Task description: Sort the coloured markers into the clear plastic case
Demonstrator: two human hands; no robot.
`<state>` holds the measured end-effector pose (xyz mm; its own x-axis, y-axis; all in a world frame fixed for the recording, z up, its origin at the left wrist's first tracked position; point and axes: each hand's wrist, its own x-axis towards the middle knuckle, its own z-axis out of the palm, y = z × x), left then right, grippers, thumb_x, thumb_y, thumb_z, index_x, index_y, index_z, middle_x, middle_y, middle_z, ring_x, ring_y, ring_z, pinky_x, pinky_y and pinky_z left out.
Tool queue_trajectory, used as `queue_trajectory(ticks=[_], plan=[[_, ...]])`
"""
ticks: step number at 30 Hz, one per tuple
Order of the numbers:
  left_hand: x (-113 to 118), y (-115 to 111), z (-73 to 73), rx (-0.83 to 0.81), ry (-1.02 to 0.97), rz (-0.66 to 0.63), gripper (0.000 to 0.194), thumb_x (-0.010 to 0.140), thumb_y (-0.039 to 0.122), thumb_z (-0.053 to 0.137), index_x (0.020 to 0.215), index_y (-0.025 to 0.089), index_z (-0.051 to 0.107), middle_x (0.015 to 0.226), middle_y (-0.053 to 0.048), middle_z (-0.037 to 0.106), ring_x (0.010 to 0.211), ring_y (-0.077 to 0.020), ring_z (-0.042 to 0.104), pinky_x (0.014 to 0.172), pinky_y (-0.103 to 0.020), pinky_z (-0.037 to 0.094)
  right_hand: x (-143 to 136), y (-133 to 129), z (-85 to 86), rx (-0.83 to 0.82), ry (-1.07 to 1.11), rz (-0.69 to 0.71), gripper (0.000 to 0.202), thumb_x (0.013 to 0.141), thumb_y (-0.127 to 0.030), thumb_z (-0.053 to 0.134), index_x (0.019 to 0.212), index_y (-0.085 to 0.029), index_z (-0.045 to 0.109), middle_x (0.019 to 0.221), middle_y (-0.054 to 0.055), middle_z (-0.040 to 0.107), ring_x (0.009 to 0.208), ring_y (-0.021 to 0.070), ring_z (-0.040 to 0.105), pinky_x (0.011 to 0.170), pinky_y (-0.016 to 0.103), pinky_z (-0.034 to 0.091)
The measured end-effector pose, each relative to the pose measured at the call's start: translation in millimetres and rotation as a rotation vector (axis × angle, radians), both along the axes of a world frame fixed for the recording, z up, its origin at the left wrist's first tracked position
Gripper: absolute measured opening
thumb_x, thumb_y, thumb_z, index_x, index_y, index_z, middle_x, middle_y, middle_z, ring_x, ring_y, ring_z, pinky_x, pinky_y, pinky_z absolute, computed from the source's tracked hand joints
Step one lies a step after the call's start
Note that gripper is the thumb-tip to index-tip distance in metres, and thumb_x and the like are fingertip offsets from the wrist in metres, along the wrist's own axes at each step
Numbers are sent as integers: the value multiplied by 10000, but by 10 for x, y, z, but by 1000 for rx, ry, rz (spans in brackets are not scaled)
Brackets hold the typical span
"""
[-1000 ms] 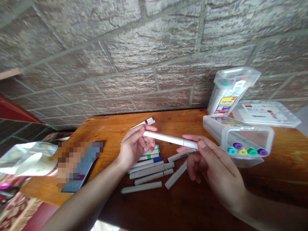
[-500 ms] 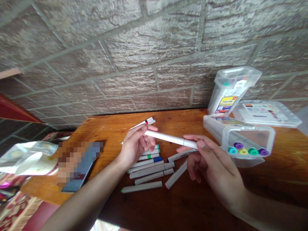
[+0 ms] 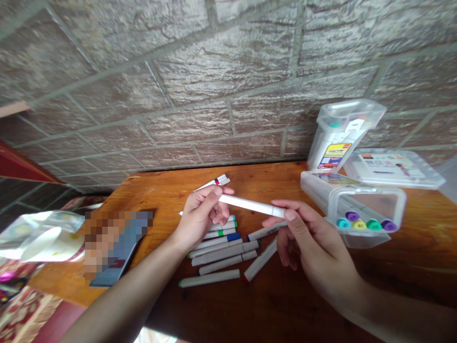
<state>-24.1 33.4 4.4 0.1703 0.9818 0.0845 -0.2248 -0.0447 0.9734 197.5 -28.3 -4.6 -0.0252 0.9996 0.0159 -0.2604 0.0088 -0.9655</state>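
Note:
A white marker (image 3: 250,204) is held level above the table between my two hands. My left hand (image 3: 202,209) is closed on its left end, thumb and fingers pinching it. At the other end, beyond a thin dark seam, my right hand (image 3: 310,233) pinches the marker; the fingers hide its tip. Beneath lie several loose markers, among them one with a blue cap (image 3: 233,237), a grey-white one (image 3: 225,252) and one with a green end (image 3: 210,278). A red-ended marker (image 3: 260,259) lies slantwise under my right hand.
On the right, a clear case (image 3: 369,191) lies with its open end toward me, several colour-coded markers inside. Behind it stand an upright marker box (image 3: 335,143) and a flat clear case (image 3: 396,166). A phone (image 3: 119,262) and a white cup (image 3: 53,243) are left. A stone wall (image 3: 200,95) borders the table.
My right hand has shifted slightly left along with the marker's right end. Both hands keep their hold; the rest looks the same.

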Motion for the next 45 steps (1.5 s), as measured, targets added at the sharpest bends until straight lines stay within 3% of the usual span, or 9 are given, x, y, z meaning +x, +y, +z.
queue_trajectory(ticks=[6,16,29,45], plan=[[5,-13,14,36,21,10,298,902,438,834,946,143,833,529,-4,675,391,-67,439,408,-182,384,15,5,13,-11,-1,35,343,985,-588,704,1158,-293,722,850,43,777,409,128,562,354,261,402],[-39,15,-68,94,26,-56,178,906,330,856,975,167,839,559,7,695,410,-50,468,426,-158,409,7,27,-40,18,-16,60,413,986,-542,726,1218,-204,675,928,57,794,418,73,553,363,199,416],[-74,-5,-73,44,125,-73,238,813,306,939,972,164,833,609,4,725,465,-65,584,428,-132,417,23,44,-45,-12,-31,80,407,964,-551,757,1140,-193,674,877,43,790,426,62,551,366,173,415],[-70,-34,-57,62,132,-153,184,950,304,813,1080,174,823,685,-13,744,508,-82,586,499,-185,479,5,56,-42,-57,15,49,421,935,-592,772,1053,-209,645,855,28,785,412,72,559,359,172,429]])
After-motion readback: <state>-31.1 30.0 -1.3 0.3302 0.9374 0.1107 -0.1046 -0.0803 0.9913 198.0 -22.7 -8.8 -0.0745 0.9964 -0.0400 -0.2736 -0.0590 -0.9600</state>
